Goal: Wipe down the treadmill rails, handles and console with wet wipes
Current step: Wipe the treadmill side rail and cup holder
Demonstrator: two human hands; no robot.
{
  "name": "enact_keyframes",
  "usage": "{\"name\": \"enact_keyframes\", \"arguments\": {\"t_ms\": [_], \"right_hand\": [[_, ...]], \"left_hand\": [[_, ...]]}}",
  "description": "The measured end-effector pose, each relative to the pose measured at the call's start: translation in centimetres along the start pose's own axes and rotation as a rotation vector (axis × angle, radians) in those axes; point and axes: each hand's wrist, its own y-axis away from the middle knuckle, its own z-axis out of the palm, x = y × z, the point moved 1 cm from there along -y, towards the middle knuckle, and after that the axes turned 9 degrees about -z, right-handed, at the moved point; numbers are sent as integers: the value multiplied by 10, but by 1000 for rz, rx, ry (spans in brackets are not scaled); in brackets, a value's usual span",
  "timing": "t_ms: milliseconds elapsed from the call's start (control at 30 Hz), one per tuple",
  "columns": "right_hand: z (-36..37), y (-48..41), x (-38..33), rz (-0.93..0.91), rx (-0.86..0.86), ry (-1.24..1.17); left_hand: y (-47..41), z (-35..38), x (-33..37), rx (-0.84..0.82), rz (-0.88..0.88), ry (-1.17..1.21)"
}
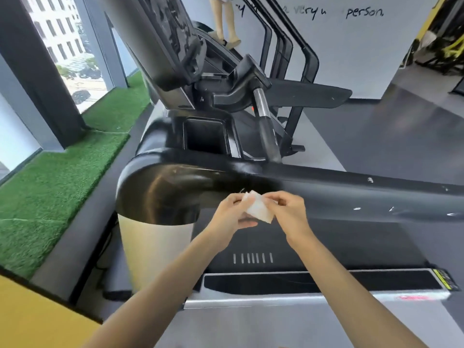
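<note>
Both your hands meet at mid-frame on one small white wet wipe (258, 209). Your left hand (232, 216) takes it with fingers underneath and thumb over the top, and your right hand (288, 209) pinches its upper right edge between thumb and fingertips. So each hand is clamped on the same wipe, knuckles close together.

You've got the wipe just in front of the near handrail (351, 194), the broad glossy black arm that curves in from the left and runs off to the right, and above the dark treadmill belt (313, 239). Whether the wipe touches the rail can't be told from this angle. White flecks dot the rail's right stretch.

Beyond it sit a square black cup holder (204, 133), a handle with a silver grip (262, 106), and the big dark console (170, 46) tilting up at top left. Below your wrists a row of short white stripes (252, 258) marks the deck. The side foot rail (321, 282) ends in a yellow label (445, 280) (its print is too blurred to read, as is the red lettering beneath).

Black handwriting (364, 13) on the white wall reads "very" and "person." Artificial grass (62, 172) lines the window side on your left, and someone's legs (226, 21) stand on the next machine.
</note>
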Motion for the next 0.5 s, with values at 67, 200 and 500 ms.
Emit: {"name": "enact_keyframes", "arguments": {"t_ms": [67,200,500], "right_hand": [[8,3,3,69,-19,-50],[25,10,12,-59,-137,153],[-17,-6,34,-693,8,919]], "left_hand": [[0,-1,-17,16,-1,87],[-4,-11,-28,279,-51,476],[-2,-74,-6,1226,295,77]]}}
